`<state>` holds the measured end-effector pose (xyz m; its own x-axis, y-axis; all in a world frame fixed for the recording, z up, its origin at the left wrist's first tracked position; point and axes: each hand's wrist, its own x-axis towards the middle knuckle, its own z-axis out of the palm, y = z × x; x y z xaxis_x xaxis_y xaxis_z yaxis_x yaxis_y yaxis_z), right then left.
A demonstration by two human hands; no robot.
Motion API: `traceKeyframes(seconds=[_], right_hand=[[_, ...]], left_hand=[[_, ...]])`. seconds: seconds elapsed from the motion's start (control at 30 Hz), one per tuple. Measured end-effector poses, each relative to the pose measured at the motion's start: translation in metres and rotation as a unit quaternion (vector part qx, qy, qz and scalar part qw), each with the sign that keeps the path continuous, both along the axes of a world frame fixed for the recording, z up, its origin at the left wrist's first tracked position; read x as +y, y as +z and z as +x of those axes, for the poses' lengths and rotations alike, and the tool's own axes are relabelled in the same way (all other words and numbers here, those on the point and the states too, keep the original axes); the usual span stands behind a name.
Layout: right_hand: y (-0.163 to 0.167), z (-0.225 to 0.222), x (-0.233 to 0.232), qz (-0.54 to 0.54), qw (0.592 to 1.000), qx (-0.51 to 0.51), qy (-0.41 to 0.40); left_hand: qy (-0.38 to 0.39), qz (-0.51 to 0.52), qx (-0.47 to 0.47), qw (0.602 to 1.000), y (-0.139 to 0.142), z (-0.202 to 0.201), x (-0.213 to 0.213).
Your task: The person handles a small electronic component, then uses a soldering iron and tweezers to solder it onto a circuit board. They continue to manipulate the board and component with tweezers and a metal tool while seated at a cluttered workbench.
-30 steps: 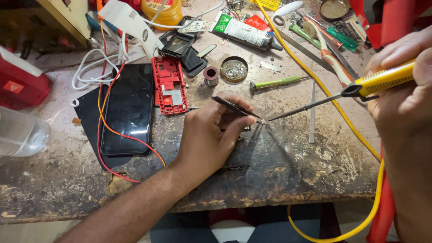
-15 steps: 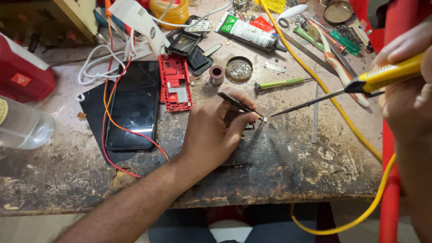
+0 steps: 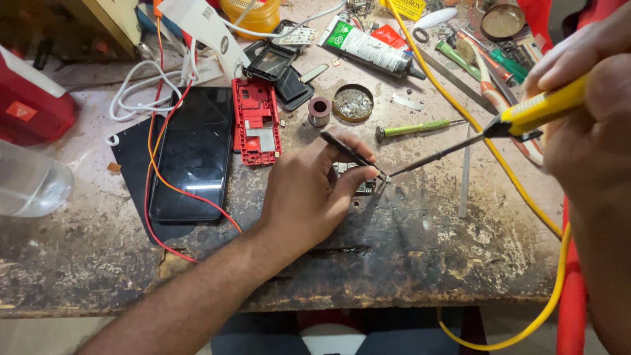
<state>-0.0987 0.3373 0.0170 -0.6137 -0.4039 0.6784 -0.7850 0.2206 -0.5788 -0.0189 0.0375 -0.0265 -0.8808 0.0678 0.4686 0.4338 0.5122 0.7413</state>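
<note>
My left hand rests on the worn bench and pinches dark tweezers, whose tip points down at a small green circuit board under my fingers. My right hand grips a yellow-handled soldering iron. Its thin metal tip meets the tweezer tip at the board's right edge. A yellow cord runs from the iron across the bench and over its front edge.
A black smartphone lies left with red and orange wires over it. Beside it sit a red phone frame, a solder spool, a round tin, a green screwdriver, a glue tube and a clear bottle.
The iron's tip has moved left and down to meet the tweezer tip at the board. My left hand has stayed in place.
</note>
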Motion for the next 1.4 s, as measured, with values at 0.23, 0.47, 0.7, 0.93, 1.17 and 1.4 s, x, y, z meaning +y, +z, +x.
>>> traceKeyframes(seconds=[0.23,0.47,0.7,0.93,1.17,1.4], right_hand=[[-0.003,0.006,-0.004,-0.017,1.000,-0.017,0.002],[-0.004,0.011,-0.005,-0.027,0.999,-0.024,-0.005],[-0.004,0.011,-0.002,-0.004,1.000,-0.016,-0.008],[0.000,0.014,-0.001,0.059,0.997,0.029,-0.048],[-0.001,0.017,-0.002,0.048,0.998,0.018,-0.047],[0.000,0.018,-0.003,0.042,0.998,0.015,-0.034]], left_hand=[[-0.018,0.000,0.013,1.000,0.002,0.003,-0.002],[-0.010,-0.007,0.011,1.000,0.003,0.006,-0.001],[-0.015,-0.003,0.007,1.000,0.002,0.007,-0.002],[-0.028,0.001,0.016,0.999,0.001,0.006,-0.003],[-0.025,-0.011,0.018,0.999,0.001,0.006,-0.002],[-0.024,-0.001,0.015,1.000,0.001,0.007,-0.001]])
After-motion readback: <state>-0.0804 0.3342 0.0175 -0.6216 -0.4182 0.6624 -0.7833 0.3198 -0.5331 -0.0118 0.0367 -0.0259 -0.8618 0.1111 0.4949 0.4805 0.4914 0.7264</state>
